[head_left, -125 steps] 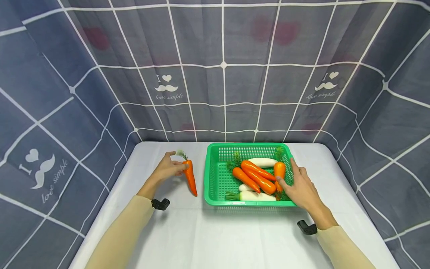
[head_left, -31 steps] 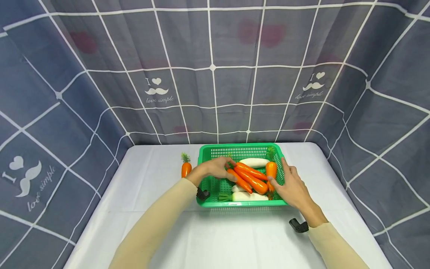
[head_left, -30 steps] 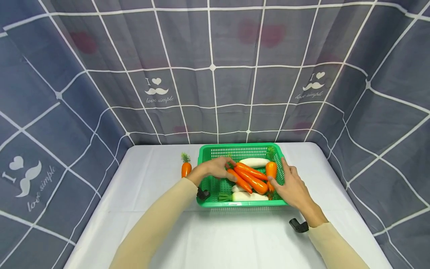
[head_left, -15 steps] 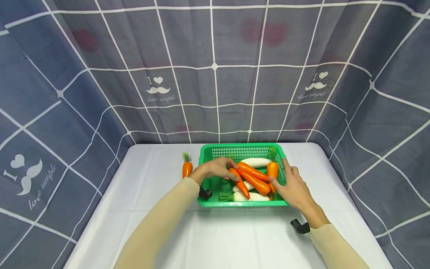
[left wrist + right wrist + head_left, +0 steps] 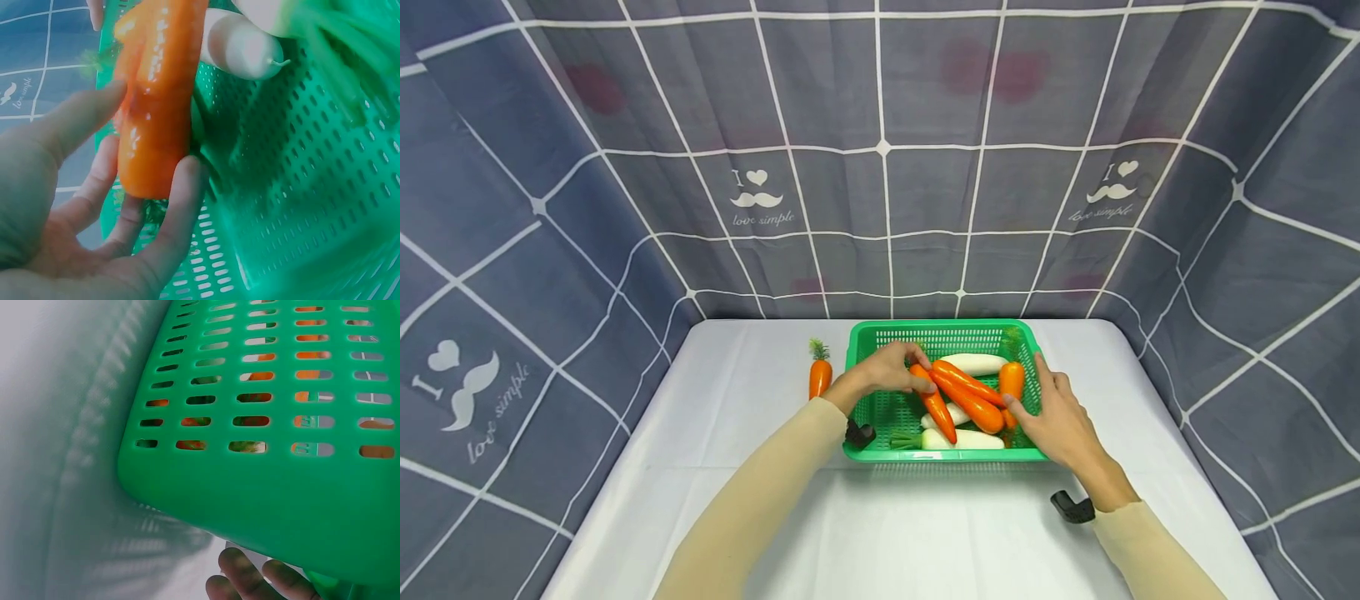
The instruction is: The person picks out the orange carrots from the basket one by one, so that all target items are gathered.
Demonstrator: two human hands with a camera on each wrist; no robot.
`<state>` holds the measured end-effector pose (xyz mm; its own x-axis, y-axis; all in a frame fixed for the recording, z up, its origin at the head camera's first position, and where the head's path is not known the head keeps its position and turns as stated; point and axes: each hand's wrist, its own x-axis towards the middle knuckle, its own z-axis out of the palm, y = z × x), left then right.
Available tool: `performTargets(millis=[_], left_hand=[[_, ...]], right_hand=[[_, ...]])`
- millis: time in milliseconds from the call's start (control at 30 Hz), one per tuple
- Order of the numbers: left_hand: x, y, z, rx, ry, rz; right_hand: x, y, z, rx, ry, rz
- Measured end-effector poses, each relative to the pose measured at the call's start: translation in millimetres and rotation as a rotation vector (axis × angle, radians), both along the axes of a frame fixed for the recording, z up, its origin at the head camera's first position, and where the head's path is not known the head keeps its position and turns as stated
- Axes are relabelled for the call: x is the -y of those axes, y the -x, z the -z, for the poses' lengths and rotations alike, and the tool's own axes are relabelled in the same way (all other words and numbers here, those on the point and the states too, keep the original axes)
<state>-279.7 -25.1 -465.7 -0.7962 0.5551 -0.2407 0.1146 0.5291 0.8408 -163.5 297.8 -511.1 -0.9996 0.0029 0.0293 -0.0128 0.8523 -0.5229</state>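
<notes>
My left hand (image 5: 891, 367) reaches into the green basket (image 5: 855, 417) and pinches a carrot (image 5: 936, 408) near its thick end. Its tip overlaps a white radish (image 5: 981, 440) in the head view. Up close in the left wrist view, the thumb is on one side of the held carrot (image 5: 159, 125) and the fingers on the other; its leafy top is mostly hidden behind them. My right hand (image 5: 1067, 421) holds the basket's right rim, thumb inside and fingers outside. Only its fingertips (image 5: 240, 569) show past the basket wall (image 5: 250, 500) in the right wrist view.
More carrots (image 5: 973, 400) lie heaped in the basket, with an upright-lying carrot (image 5: 1011, 379) at the right. White radishes (image 5: 973, 364) lie among them. One leafy carrot (image 5: 820, 379) rests on the white tablecloth (image 5: 752, 375) left of the basket. A checked curtain (image 5: 925, 192) surrounds the table.
My left hand has left the first carrot on the table and moved right into the basket. There it has taken another carrot and turned it steeper, off the heap. My right hand stays at the rim.
</notes>
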Motion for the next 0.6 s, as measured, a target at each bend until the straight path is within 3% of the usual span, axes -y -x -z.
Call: performTargets(millis=[100,200,267,333,433,600], left_hand=[[0,1.9,0.5,-0.088,0.018,-0.029],[0,11.8,14.8,-0.207,0.034,-0.062],[0,11.6,12.8,-0.248,0.035,-0.080],[0,10.3,9.7,-0.269,0.024,-0.095],[1,-3.3,-12.6,-0.257,0.005,-0.124],[6,-13.7,-25.8,-0.289,-0.014,-0.174]], right_hand=[[0,0.4,-0.2,0.002,-0.001,0.003],[0,0.4,-1.3,-0.005,0.000,0.002],[0,0.4,-1.5,-0.011,0.000,0.002],[-1,0.2,-1.4,-0.016,0.001,0.001],[-1,-0.1,-0.6,-0.018,0.001,0.000],[-1,0.1,0.6,-0.020,0.001,-0.005]])
